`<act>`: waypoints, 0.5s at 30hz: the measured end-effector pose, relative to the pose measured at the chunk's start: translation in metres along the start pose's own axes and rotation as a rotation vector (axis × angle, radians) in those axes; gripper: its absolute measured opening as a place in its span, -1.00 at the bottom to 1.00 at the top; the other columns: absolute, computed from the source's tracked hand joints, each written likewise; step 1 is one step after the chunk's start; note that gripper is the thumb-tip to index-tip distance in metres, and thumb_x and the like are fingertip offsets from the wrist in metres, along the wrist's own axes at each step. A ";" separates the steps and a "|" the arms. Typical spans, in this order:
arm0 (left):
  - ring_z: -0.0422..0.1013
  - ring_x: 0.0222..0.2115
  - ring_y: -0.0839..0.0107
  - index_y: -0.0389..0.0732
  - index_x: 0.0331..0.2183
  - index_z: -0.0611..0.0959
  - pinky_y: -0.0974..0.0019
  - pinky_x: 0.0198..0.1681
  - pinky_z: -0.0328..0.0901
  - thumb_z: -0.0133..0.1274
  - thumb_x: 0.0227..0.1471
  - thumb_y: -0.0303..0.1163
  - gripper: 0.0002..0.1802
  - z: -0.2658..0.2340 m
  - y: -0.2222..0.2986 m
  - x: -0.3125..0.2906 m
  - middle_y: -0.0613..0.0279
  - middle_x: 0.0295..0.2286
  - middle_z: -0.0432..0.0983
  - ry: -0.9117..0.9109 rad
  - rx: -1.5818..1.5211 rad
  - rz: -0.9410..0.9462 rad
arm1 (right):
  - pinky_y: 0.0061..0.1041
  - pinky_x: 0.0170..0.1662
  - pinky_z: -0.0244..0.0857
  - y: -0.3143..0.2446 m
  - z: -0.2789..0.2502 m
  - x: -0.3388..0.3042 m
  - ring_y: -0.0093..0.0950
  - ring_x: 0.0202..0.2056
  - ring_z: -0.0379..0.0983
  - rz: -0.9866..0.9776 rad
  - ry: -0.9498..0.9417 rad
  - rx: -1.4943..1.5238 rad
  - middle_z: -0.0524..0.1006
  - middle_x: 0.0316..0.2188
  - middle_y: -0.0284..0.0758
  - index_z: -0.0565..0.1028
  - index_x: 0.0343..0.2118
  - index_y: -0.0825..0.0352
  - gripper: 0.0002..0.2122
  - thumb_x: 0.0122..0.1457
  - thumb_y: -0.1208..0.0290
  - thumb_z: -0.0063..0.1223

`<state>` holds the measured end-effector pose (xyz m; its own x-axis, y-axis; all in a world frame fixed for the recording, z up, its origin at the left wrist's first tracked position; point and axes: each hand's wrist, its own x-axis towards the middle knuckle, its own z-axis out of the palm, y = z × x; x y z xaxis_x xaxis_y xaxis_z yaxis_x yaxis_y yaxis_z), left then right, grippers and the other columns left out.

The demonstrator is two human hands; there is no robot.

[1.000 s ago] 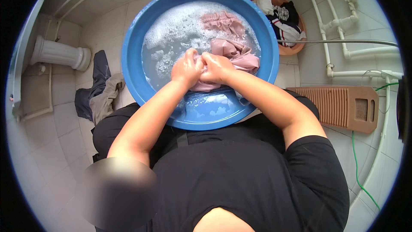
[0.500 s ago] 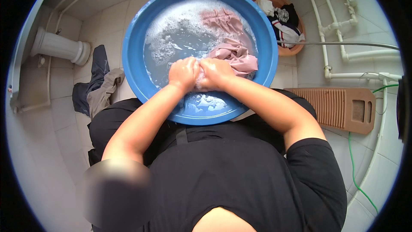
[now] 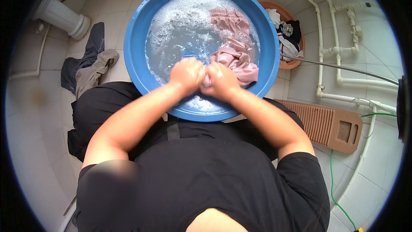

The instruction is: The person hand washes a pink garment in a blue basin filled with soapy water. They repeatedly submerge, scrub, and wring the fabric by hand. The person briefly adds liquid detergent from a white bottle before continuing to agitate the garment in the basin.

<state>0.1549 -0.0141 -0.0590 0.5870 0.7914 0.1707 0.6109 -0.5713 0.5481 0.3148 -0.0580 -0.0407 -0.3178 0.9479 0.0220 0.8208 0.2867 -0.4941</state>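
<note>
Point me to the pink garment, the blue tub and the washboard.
Pink garment (image 3: 237,62), head view: bunched folds.
Blue tub (image 3: 135,45), head view: left wall.
Washboard (image 3: 314,122), head view: ridged face.

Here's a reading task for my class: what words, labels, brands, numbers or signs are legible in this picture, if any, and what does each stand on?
None: no text can be read anywhere.
The pink cloth, the blue tub and the brown washboard show no legible lettering.
Any marks on the clothes in the orange basin are too small to read.
</note>
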 end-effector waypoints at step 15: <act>0.36 -0.46 0.56 -0.30 -0.29 0.55 0.45 -0.39 0.26 0.17 -0.18 -0.18 -0.57 -0.081 -0.066 0.030 0.29 -0.49 0.47 -0.574 -0.533 -0.434 | -0.53 -0.24 0.29 0.098 -0.040 -0.001 -0.47 -0.35 0.43 0.528 0.207 0.441 0.50 -0.42 -0.19 0.46 -0.31 0.40 -0.71 -0.04 0.29 0.07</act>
<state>0.0891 0.0654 -0.0238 0.6244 0.6021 -0.4977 0.5971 0.0429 0.8010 0.4144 -0.0249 -0.0546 0.2008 0.9640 -0.1742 0.5583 -0.2587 -0.7883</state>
